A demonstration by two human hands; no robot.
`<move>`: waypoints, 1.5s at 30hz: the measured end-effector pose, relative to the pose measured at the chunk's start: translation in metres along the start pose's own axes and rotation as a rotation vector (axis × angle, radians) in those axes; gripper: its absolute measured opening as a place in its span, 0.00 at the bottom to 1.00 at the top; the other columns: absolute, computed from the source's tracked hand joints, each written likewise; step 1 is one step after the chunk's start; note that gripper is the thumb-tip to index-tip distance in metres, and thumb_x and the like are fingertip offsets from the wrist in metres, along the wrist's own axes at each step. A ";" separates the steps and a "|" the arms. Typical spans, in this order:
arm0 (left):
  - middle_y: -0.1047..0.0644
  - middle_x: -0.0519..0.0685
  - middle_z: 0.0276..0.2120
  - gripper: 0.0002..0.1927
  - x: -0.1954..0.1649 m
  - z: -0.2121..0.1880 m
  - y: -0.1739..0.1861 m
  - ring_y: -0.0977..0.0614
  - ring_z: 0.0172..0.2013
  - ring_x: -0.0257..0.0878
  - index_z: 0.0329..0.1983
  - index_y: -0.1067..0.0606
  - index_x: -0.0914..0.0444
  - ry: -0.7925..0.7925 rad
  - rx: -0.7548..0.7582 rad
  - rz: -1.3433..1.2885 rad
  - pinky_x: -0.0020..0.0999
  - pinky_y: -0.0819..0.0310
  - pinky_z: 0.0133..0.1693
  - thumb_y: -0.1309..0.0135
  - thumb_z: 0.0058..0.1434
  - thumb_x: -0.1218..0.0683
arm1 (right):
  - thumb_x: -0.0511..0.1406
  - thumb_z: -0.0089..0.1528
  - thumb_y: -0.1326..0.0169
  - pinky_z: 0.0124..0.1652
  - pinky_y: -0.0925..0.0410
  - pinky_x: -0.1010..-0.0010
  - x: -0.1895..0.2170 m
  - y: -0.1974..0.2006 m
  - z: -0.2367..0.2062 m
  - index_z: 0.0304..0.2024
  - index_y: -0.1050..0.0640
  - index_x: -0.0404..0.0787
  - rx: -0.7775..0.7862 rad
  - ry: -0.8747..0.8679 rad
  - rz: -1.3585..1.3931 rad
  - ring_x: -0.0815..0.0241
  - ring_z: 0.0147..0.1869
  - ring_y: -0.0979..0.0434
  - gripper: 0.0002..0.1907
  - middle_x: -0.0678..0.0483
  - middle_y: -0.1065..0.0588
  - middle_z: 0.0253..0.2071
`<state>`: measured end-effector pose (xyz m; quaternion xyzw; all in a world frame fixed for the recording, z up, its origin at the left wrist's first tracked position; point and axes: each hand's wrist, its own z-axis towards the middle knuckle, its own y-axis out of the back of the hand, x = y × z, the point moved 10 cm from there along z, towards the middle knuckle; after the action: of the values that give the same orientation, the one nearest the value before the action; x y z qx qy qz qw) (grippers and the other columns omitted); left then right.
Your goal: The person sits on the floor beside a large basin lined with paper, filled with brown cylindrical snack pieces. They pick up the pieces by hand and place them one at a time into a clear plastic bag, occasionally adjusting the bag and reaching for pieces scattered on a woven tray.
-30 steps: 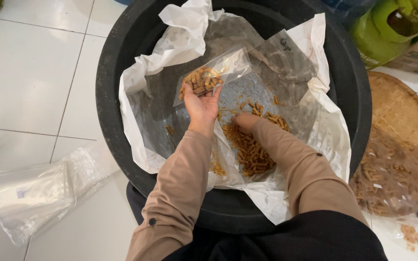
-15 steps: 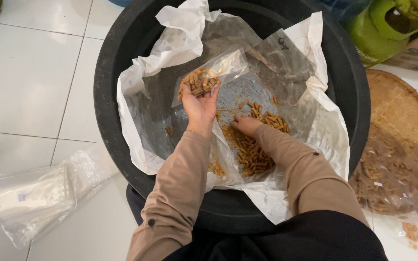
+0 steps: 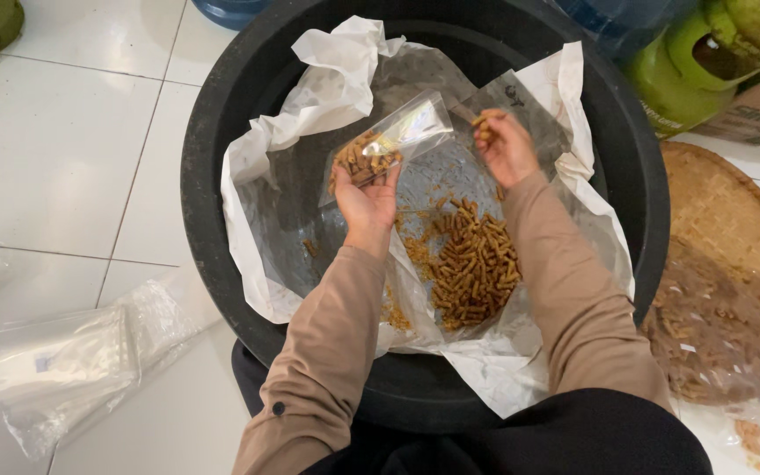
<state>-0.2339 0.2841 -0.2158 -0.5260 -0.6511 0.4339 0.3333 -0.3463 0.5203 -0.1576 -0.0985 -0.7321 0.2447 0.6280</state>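
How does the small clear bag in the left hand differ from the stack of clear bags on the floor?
The small clear bag is partly filled with brown stick snacks, open and raised over the black tub by the left hand. The stack of clear bags lies flat, empty and untouched on the tiled floor. Both are transparent plastic.

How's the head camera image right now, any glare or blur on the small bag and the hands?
Head view: even indoor light, soft shadows. Glare streaks the upper part of the small clear bag in the left hand; the snack sticks inside stay readable. The right hand is slightly soft. The plastic liner reflects mildly; the black tub rim shows little detail.
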 end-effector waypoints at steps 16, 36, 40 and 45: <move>0.29 0.55 0.63 0.34 0.018 -0.024 -0.026 0.27 0.63 0.52 0.67 0.35 0.63 0.026 0.161 0.033 0.54 0.30 0.62 0.62 0.72 0.34 | 0.39 0.70 0.52 0.60 0.34 0.64 0.111 -0.097 -0.068 0.46 0.27 0.42 0.052 0.437 0.081 0.56 0.60 0.26 0.08 0.50 0.25 0.52; 0.23 0.48 0.54 0.16 0.025 -0.003 -0.015 0.20 0.54 0.45 0.58 0.27 0.61 0.103 0.121 0.086 0.50 0.25 0.59 0.47 0.71 0.50 | 0.31 0.63 0.54 0.57 0.33 0.50 -0.150 0.011 -0.063 0.55 0.26 0.42 0.354 0.161 -2.080 0.41 0.60 0.26 0.17 0.45 0.27 0.57; 0.22 0.49 0.55 0.15 0.031 -0.002 -0.016 0.21 0.55 0.45 0.59 0.27 0.61 0.130 0.190 0.084 0.52 0.25 0.59 0.49 0.72 0.51 | 0.29 0.58 0.51 0.54 0.33 0.51 -0.135 0.002 -0.066 0.54 0.25 0.40 0.301 0.399 -1.972 0.40 0.56 0.26 0.20 0.43 0.26 0.54; 0.24 0.53 0.55 0.17 0.030 -0.005 -0.020 0.22 0.56 0.49 0.60 0.29 0.63 0.140 0.275 0.105 0.55 0.26 0.59 0.52 0.74 0.50 | 0.36 0.66 0.46 0.58 0.33 0.54 -0.138 0.023 -0.054 0.50 0.24 0.40 0.180 0.102 -1.903 0.42 0.58 0.25 0.11 0.45 0.23 0.52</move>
<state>-0.2442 0.3126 -0.1964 -0.5379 -0.5323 0.4981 0.4234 -0.2712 0.4902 -0.2844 0.5760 -0.4556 -0.3172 0.6000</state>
